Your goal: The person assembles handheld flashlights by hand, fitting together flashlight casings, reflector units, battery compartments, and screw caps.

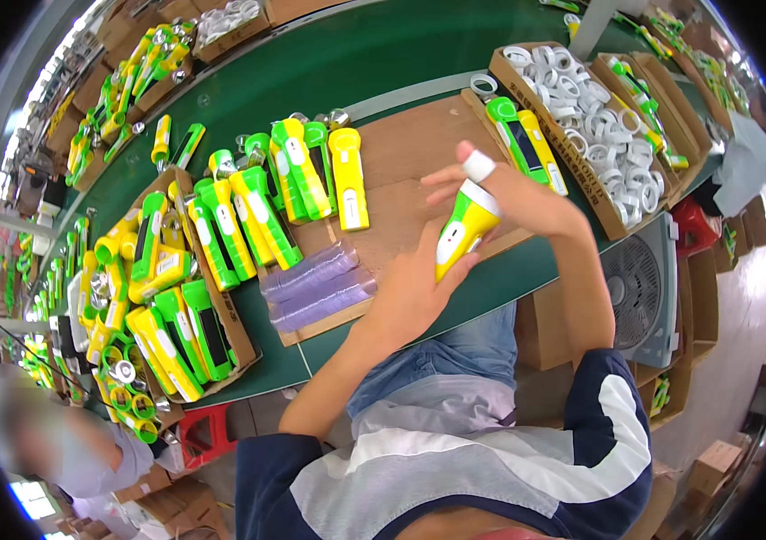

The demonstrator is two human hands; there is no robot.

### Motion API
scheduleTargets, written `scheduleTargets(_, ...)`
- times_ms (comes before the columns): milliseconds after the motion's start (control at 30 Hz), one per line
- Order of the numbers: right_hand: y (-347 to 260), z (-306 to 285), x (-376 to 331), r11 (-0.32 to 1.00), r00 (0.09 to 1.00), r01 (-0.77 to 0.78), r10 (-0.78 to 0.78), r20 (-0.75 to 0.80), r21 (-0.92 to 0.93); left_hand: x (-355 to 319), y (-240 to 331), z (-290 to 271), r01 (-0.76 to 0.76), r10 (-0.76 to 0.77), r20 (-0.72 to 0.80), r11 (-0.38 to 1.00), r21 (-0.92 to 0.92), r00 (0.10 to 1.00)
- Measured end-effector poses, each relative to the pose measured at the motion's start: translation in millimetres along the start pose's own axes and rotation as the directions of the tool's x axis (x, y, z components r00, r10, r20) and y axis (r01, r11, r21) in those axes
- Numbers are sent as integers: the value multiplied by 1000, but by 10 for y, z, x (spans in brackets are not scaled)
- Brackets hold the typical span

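Observation:
My left hand [408,286] is wrapped around the body of a yellow flashlight [459,236], its head up and tilted to the right. A white ring [481,196] sits around the flashlight's head. Over that head is my right hand [518,193], its fingers stretched out and apart; one fingertip wears a white wrap [478,166]. Whether the right palm touches the ring I cannot tell. Left of my hands, two rows of clear, purplish discs [322,286] lie on a brown cardboard sheet [405,153]. Several green and yellow flashlights [300,166] stand beyond them.
At the right, a carton of white rings [592,126] stands beside two more flashlights [527,144]. A carton of flashlight bodies [180,333] is at the left on the green table [311,67]. A fan [630,292] stands below the right edge. Another person [59,432] is at lower left.

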State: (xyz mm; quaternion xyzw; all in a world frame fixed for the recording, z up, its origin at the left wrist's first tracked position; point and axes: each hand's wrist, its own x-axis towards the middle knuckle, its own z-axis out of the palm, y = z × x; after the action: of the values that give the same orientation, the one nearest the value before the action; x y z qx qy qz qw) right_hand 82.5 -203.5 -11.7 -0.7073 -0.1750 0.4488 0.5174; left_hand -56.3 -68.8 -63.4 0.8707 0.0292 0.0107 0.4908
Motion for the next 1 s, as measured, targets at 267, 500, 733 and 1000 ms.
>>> scheduleTargets(267,110,15,181,766,765,623,-554,328,-158,-98,45,-2,200,-117,251,920,-336,961)
scheduleTargets(500,43,65,154,858,846,500,-457,273,-113,-145,17,132,-78,82,-144,997,29,986)
scheduleTargets(733,-60,220,65,820,890,418,-456,5,391,-99,83,-265,218,-173,190,943,-250,966)
scheduleTargets(1000,186,252,99,682,872,377,-489,7,627,-89,-130,-101,63,-2,86,701,-710,996)
